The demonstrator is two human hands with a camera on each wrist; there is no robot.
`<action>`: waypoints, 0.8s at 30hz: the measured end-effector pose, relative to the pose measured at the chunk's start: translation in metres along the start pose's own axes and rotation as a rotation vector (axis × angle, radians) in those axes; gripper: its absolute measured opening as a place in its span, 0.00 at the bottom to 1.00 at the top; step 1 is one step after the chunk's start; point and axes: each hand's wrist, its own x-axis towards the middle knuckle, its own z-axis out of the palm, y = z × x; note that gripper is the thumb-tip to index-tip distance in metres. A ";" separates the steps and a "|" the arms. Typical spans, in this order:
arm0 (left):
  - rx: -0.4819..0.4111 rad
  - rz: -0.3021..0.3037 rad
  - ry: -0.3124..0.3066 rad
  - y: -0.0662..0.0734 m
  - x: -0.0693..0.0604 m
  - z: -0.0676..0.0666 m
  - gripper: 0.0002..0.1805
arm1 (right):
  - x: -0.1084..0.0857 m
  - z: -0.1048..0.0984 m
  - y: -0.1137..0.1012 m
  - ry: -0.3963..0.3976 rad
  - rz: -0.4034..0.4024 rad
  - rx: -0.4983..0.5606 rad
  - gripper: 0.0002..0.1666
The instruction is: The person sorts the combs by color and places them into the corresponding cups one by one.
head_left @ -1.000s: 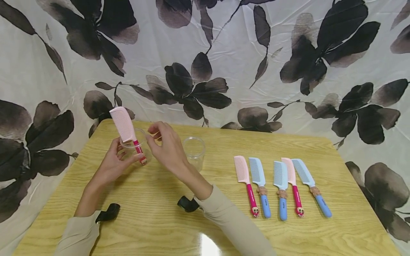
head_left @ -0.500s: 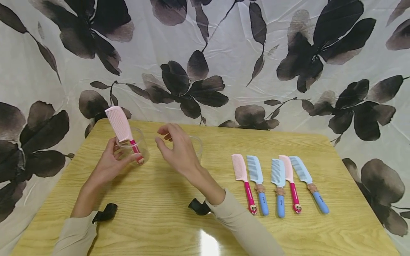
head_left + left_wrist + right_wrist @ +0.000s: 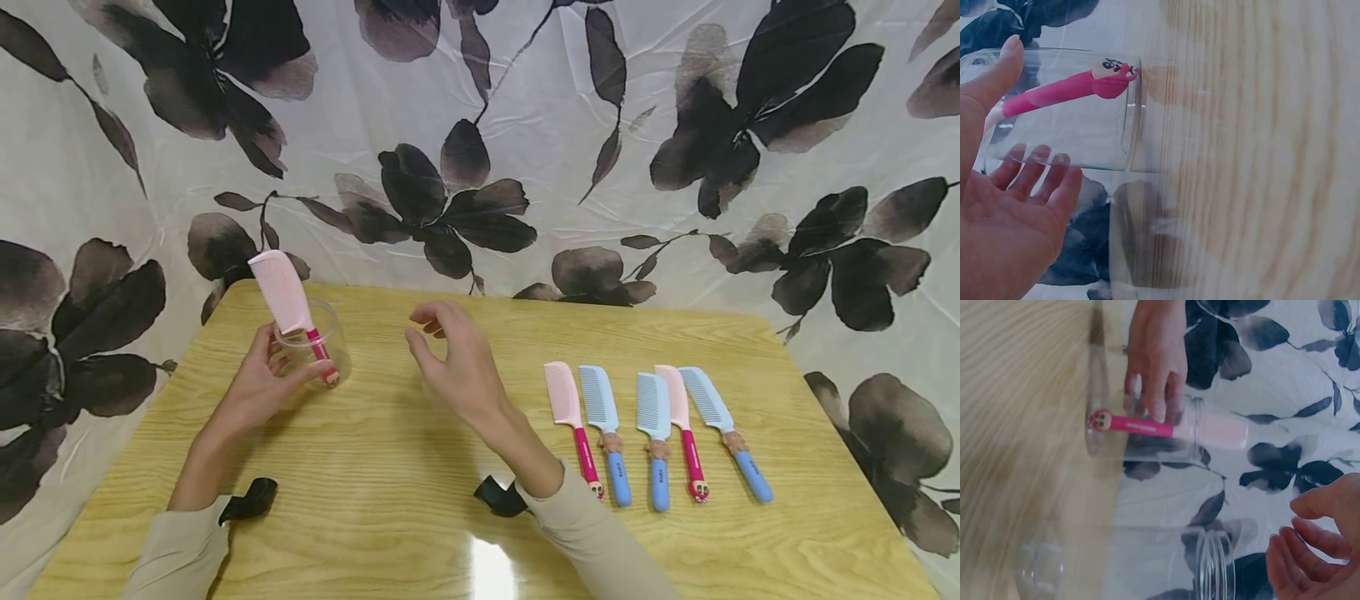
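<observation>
In the head view, the left hand (image 3: 258, 383) is curled round a jar (image 3: 342, 360) at the left of the table (image 3: 375, 508), its thumb on the near side. A comb (image 3: 281, 290) leans in that jar, its pink head sticking up past the rim and tilting left, its magenta handle inside. The right hand (image 3: 461, 367) hangs above the table, well apart from that jar, with its thumb parted from loosely bent fingers and holding nothing. On the right lies a row of combs (image 3: 653, 406), two pink and three blue, and a flowered cloth (image 3: 570, 125) hangs behind. In the left wrist view, thumb and fingertips are on opposite sides of the jar, and the handle slants across inside the clear wall, its face-shaped tip by the base. In the right wrist view, the comb is in the jar held by the left hand, while a second jar (image 3: 1147, 562) stands near the right hand, whose fingertips are apart from its mouth
</observation>
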 end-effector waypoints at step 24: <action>0.015 0.030 -0.002 -0.001 0.000 -0.001 0.54 | -0.030 -0.052 0.037 0.140 -0.008 -0.078 0.10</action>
